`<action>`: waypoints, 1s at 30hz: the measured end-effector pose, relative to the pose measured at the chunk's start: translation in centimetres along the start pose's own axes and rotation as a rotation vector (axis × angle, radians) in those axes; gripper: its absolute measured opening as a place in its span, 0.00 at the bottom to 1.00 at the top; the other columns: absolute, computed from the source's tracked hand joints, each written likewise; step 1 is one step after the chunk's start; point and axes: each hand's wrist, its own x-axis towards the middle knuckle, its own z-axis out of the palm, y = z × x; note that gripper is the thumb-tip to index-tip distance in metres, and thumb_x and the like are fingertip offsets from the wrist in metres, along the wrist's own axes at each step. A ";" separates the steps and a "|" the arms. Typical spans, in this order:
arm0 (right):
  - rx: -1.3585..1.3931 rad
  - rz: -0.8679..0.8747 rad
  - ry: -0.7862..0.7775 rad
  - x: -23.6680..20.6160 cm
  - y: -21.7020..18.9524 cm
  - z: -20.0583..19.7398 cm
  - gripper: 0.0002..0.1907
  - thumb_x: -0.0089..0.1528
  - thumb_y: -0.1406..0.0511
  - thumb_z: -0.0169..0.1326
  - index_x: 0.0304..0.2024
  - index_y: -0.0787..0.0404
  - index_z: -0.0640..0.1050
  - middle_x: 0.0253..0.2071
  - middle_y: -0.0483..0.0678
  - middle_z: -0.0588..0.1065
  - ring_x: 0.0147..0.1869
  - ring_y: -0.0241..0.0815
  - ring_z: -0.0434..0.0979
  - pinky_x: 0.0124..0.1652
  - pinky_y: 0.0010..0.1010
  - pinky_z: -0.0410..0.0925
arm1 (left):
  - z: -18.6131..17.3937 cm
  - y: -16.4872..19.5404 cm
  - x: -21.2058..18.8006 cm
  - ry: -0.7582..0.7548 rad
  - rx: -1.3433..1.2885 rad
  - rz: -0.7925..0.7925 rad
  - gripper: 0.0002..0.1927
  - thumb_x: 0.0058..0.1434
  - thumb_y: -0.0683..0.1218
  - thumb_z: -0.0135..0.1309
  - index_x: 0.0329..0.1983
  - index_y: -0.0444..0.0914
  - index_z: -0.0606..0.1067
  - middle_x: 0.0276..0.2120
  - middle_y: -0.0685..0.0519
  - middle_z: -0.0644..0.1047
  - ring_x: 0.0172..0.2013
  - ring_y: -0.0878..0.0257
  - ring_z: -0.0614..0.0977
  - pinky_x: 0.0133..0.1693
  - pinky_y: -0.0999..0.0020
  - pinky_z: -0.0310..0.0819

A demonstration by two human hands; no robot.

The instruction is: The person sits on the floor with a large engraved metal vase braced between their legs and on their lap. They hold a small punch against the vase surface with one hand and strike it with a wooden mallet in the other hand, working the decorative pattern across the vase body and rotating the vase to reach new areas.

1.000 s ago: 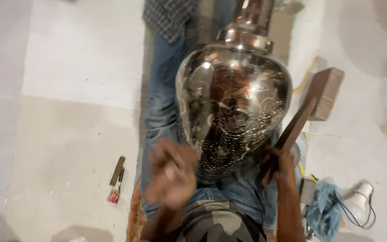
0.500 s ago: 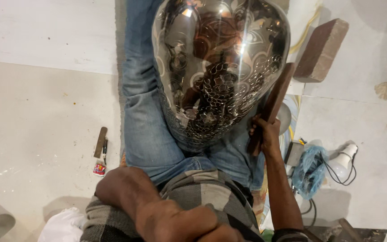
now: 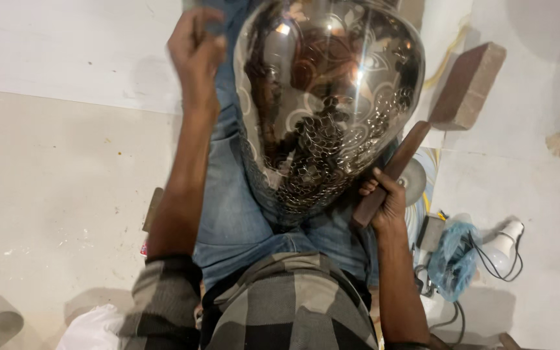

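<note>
A large shiny metal vase (image 3: 332,97) with engraved flower and scale patterns lies across my jeans-clad legs (image 3: 234,214), its narrow end toward me. My right hand (image 3: 384,204) grips a dark wooden stick (image 3: 400,162) that leans against the vase's lower right side. My left hand (image 3: 196,42) is raised beside the vase's upper left, blurred, with the fingers curled closed. I see nothing clearly in it.
A brown brick-shaped block (image 3: 468,84) lies on the pale floor at upper right. Right of my leg are a round disc (image 3: 415,181), a blue plastic bag (image 3: 455,259) and a white bulb with a black cable (image 3: 507,240). A small tool (image 3: 150,210) lies under my left arm.
My left hand has risen from my lap to the vase's upper left side. The right hand keeps hold of the wooden stick. The view has moved closer to the vase.
</note>
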 end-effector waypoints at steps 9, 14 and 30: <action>-0.016 -0.117 -0.186 -1.0 1.3 2.6 0.14 0.63 0.60 0.63 0.40 0.57 0.71 0.28 0.42 0.65 0.29 0.36 0.67 0.30 0.27 0.65 | 2.8 -3.8 8.7 -0.346 0.011 -0.509 0.27 0.64 0.63 0.48 0.60 0.48 0.79 0.34 0.57 0.78 0.33 0.66 0.76 0.34 0.69 0.71; -0.065 -0.150 -0.262 -1.2 1.3 3.1 0.14 0.65 0.63 0.63 0.40 0.59 0.69 0.28 0.43 0.65 0.27 0.36 0.67 0.28 0.28 0.65 | 6.9 -4.7 12.0 -0.697 -0.226 -0.459 0.29 0.68 0.63 0.52 0.62 0.40 0.78 0.50 0.51 0.84 0.49 0.60 0.84 0.55 0.62 0.78; -0.166 -0.214 -0.227 -1.2 1.3 4.3 0.14 0.59 0.68 0.65 0.39 0.64 0.71 0.26 0.46 0.70 0.23 0.37 0.70 0.23 0.29 0.67 | 9.1 -5.7 13.3 -0.932 0.121 -0.329 0.10 0.70 0.40 0.53 0.51 0.35 0.81 0.42 0.58 0.81 0.41 0.69 0.80 0.40 0.70 0.76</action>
